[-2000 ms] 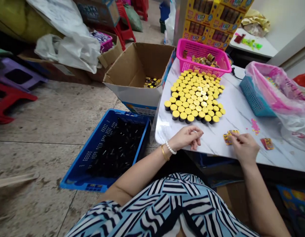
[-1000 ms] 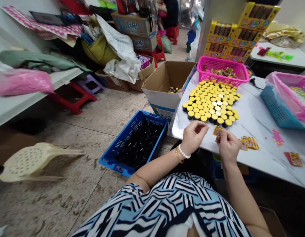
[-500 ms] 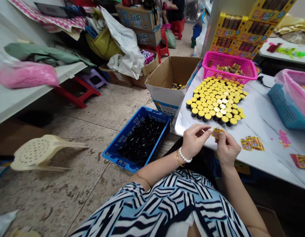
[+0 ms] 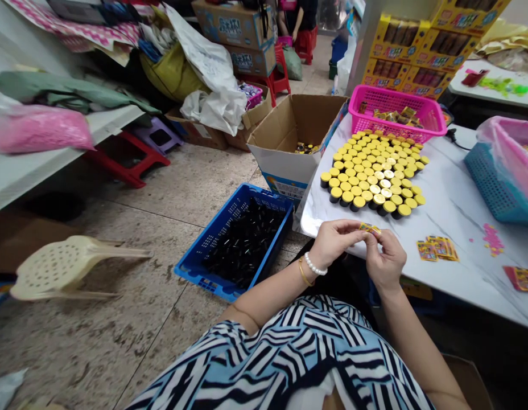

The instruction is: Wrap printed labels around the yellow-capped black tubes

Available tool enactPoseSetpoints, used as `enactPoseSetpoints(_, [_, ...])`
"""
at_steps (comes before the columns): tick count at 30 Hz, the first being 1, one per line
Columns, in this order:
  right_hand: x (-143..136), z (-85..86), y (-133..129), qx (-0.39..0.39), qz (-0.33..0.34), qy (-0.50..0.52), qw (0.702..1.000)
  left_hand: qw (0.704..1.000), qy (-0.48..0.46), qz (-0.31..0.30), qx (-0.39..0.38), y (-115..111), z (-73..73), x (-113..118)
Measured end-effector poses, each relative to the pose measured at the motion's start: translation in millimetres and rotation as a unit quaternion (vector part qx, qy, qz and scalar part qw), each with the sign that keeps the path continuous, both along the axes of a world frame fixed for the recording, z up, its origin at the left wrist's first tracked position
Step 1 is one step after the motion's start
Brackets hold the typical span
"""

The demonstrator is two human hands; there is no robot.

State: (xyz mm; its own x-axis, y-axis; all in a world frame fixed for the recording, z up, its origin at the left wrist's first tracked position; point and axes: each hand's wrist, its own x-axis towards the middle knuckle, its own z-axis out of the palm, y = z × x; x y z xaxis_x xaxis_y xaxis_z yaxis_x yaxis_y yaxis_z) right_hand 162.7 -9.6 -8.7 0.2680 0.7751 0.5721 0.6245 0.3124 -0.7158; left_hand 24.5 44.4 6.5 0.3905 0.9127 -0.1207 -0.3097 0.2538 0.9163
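Both hands are now working on one small printed sheet (image 4: 369, 228), just over the surface's (image 4: 443, 196) near edge. Half a second ago the right hand (image 4: 386, 259) was holding it up, face showing, the left's fingertips at its side; now the two hands are closing in on it and it is showing only as a thin strip. The left hand (image 4: 335, 242) is pinching one end, thumb against fingers; the right is pinching the other, its fingers curled. This is seemingly putting the sheet under two-handed control, perhaps bending it; the fingers are hiding too much to be sure. More sheets (image 4: 438, 249) are lying in a loose pile to the right, with pink bits (image 4: 493, 240) beyond and a red-edged stack (image 4: 520, 278) farther right. Yellow-topped pots (image 4: 366, 173) are standing packed just past the hands, crowding the way to the pink basket (image 4: 438, 128) behind them. A teal basket (image 4: 494, 182) is bounding the right side. On the floor to the left, a blue crate (image 4: 191, 267) is holding black pieces (image 4: 247, 242); a carton (image 4: 285, 162) is standing against the surface's side.
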Motion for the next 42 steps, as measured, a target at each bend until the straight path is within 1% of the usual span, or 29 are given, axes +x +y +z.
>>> enactPoseSetpoints(2, [9.6, 2.3, 3.6, -0.033, 0.028, 0.005, 0.999, 0.998, -0.009, -0.031, -0.053, 5.3, 2.3, -5.0])
enactPoseSetpoints(3, [18.0, 3.7, 7.0, -0.041, 0.02, 0.003, 0.999, 0.997, -0.014, -0.036, -0.07, 7.4, 2.6, -7.3])
enactPoseSetpoints(4, [28.5, 5.1, 11.6, -0.042, -0.011, -0.009, 0.999, 0.996, -0.017, -0.036, -0.08, 9.0, 2.5, -9.2])
enactPoseSetpoints(6, [52.9, 7.5, 23.8, -0.035, -0.129, -0.07, 0.989, 0.995, -0.018, -0.033, -0.09, 10.3, 1.5, -11.6])
enactPoseSetpoints(7, [65.0, 8.0, 30.6, -0.041, -0.19, -0.113, 0.974, 0.995, -0.018, -0.037, -0.096, 10.2, 0.9, -12.0])
enactPoseSetpoints(8, [75.7, 7.8, 37.3, -0.059, -0.234, -0.152, 0.959, 0.993, -0.02, -0.043, -0.104, 9.7, 0.5, -11.9])
enactPoseSetpoints(9, [84.4, 7.0, 43.3, -0.084, -0.259, -0.184, 0.944, 0.992, -0.027, -0.048, -0.117, 9.1, 0.3, -11.5])
enactPoseSetpoints(10, [90.8, 5.5, 48.3, -0.109, -0.271, -0.206, 0.934, 0.989, -0.037, -0.052, -0.131, 8.5, 0.3, -10.9])
enactPoseSetpoints(12, [96.7, 1.8, 53.5, -0.145, -0.277, -0.224, 0.923, 0.984, -0.053, -0.068, -0.159, 8.3, 0.9, -9.9])
enactPoseSetpoints(15, [95.3, -3.4, 48.3, -0.139, -0.286, -0.204, 0.926, 0.976, -0.058, -0.099, -0.185, 10.7, 1.5, -10.5])
enactPoseSetpoints(17, [93.7, -5.4, 38.3, -0.121, -0.263, -0.2, 0.936, 0.972, -0.063, -0.108, -0.196, 13.6, 1.3, -11.6])
enactPoseSetpoints(19, [93.9, -5.8, 26.6, -0.11, -0.224, -0.212, 0.945, 0.969, -0.079, -0.105, -0.207, 16.4, 1.0, -12.0])
enactPoseSetpoints(20, [94.3, -5.1, 20.8, -0.107, -0.207, -0.209, 0.95, 0.968, -0.087, -0.105, -0.211, 17.5, 1.1, -11.6])
enactPoseSetpoints(21, [94.5, -3.7, 15.4, -0.104, -0.193, -0.183, 0.958, 0.967, -0.092, -0.107, -0.214, 18.4, 1.3, -10.9])
enactPoseSetpoints(22, [94.1, -1.6, 10.5, -0.101, -0.178, -0.128, 0.97, 0.966, -0.095, -0.11, -0.215, 19.2, 1.7, -9.7])
enactPoseSetpoints(23, [93.0, 1.2, 6.1, -0.095, -0.154, -0.045, 0.983, 0.965, -0.095, -0.116, -0.216, 19.8, 2.2, -8.2])
enactPoseSetpoints(24, [90.8, 4.4, 2.3, -0.088, -0.113, 0.056, 0.988, 0.964, -0.094, -0.122, -0.216, 20.4, 2.6, -6.4])
enactPoseSetpoints(25, [87.5, 7.5, -0.9, -0.081, -0.06, 0.163, 0.981, 0.964, -0.094, -0.127, -0.215, 21.0, 3.0, -4.4])
enactPoseSetpoints(26, [83.1, 10.2, -3.4, -0.073, -0.002, 0.26, 0.963, 0.963, -0.098, -0.132, -0.214, 21.7, 3.0, -2.3])
enactPoseSetpoints(27, [77.7, 12.1, -5.2, -0.066, 0.048, 0.333, 0.939, 0.961, -0.105, -0.139, -0.213, 22.5, 2.8, -0.1])
enactPoseSetpoints(28, [71.6, 13.0, -6.3, -0.062, 0.086, 0.381, 0.918, 0.959, -0.114, -0.147, -0.214, 23.4, 2.2, 2.1])
enactPoseSetpoints(29, [65.2, 13.1, -6.8, -0.061, 0.106, 0.408, 0.905, 0.956, -0.123, -0.153, -0.216, 24.2, 1.4, 4.1])
enactPoseSetpoints(31, [52.9, 11.3, -6.6, -0.064, 0.109, 0.419, 0.899, 0.951, -0.135, -0.157, -0.231, 25.6, -0.6, 7.6])
enactPoseSetpoints(34, [40.0, 10.0, -6.3, -0.07, 0.079, 0.403, 0.909, 0.942, -0.153, -0.149, -0.259, 26.3, -3.4, 10.4])
enactPoseSetpoints(36, [35.4, 13.5, -8.3, -0.075, 0.039, 0.369, 0.926, 0.937, -0.167, -0.15, -0.268, 26.3, -5.0, 11.0])
enactPoseSetpoints(39, [30.6, 24.1, -14.2, -0.091, -0.008, 0.279, 0.956, 0.934, -0.177, -0.151, -0.271, 26.6, -7.8, 11.8])
enactPoseSetpoints(42, [25.5, 31.9, -18.4, -0.09, -0.015, 0.225, 0.97, 0.935, -0.18, -0.154, -0.263, 26.1, -11.4, 13.7])
